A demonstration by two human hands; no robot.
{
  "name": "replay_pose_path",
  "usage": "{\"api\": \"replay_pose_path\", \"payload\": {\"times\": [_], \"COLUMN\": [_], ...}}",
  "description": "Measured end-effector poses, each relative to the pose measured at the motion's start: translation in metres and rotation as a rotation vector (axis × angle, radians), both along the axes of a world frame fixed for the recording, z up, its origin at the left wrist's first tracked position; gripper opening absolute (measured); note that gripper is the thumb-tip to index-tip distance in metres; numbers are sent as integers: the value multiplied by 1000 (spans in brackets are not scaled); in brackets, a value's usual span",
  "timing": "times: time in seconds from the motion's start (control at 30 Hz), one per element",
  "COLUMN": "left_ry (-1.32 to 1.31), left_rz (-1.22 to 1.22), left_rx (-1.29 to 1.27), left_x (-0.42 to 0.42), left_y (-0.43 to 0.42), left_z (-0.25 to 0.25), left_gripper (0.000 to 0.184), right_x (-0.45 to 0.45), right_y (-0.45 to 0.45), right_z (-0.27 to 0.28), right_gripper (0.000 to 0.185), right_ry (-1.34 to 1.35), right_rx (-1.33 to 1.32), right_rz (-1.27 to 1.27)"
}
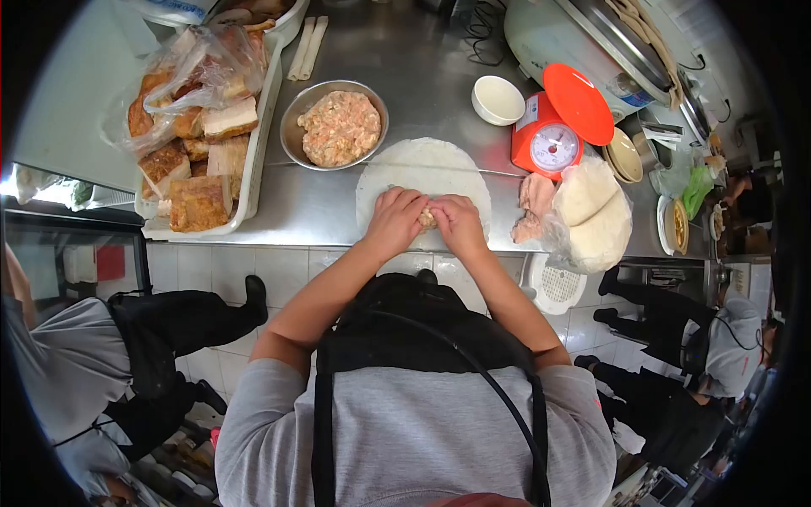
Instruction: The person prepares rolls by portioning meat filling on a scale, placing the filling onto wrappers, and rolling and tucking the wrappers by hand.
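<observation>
A round, pale wrapper sheet [422,165] lies flat near the front edge of the steel table. My left hand [395,221] and my right hand [457,225] meet over its near part, fingers curled down. Between them shows a small lump of minced meat filling [427,220], with both hands closed around it. My fingers hide most of the lump. Just beyond, to the left, a steel bowl [290,139] holds a mound of pink minced meat [341,128].
At left, a white tray [269,118] holds roasted pork slabs [200,203]. To the right are a red scale [553,144], a white bowl [498,100], pink raw meat [534,203] and a stack of pale sheets in plastic [594,211]. Other people stand on both sides.
</observation>
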State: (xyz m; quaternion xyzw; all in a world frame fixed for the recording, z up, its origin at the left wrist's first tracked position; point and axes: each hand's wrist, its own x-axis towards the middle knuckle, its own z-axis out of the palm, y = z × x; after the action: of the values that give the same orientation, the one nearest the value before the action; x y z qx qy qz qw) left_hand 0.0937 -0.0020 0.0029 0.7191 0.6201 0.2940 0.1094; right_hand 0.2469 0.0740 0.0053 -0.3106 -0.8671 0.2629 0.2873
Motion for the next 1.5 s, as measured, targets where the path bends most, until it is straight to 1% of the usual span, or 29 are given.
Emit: {"api": "replay_pose_path", "payload": {"times": [0.1,0.2,0.3,0.37,0.4,0.5,0.6,0.7,0.8,0.87,0.9,1.0,1.1,1.2,1.27,1.3,1.4,1.5], "left_ry": [15,30,23,26,26,35,-33,-147,-148,-130,-119,-147,-2,32,-6,-25,-53,-81], "left_rz": [-89,-87,-106,-99,-95,-75,-41,-22,-5,-45,-64,-90,-91,-127,-105,-94,-90,-64], "left_rx": [-47,7,-21,-25,-29,-39,52,73,65,37,23,-18,7,-65,-82,-90,-24,3], "left_x": [-15,-20,-20,-21,-21,-23,-20,-12,-7,-12,-15,-19,-16,-17,-15,-14,-14,-10], "left_y": [4,2,7,11,12,10,0,-1,5,5,4,3,6,8,6,4,3,0], "left_z": [4,7,7,-5,-7,-4,11,11,-9,-15,-10,8,19,11,-2,-3,1,19], "left_gripper": [54,47,51,52,52,46,36,38,39,42,43,47,50,50,48,46,40,36], "right_x": [4,3,2,2,2,8,14,12,2,8,6,7,2,4,8,7,14,14], "right_y": [3,-3,2,10,11,15,13,8,8,12,12,6,7,17,23,23,24,21], "right_z": [18,40,17,0,0,10,29,29,-2,-13,-8,15,35,8,-10,-5,21,29], "right_gripper": [33,43,48,50,50,42,27,25,28,30,31,31,37,45,45,45,35,22], "right_ry": [-2,-157,-241,-268,-283,-269,-24,15,14,-49,-79,-15,-183,-254,-258,-260,-225,-79], "right_rx": [-46,122,77,74,71,109,72,96,171,160,156,104,161,144,171,185,131,106], "right_rz": [3,145,144,132,127,133,62,167,179,185,189,54,124,178,196,206,220,224]}}
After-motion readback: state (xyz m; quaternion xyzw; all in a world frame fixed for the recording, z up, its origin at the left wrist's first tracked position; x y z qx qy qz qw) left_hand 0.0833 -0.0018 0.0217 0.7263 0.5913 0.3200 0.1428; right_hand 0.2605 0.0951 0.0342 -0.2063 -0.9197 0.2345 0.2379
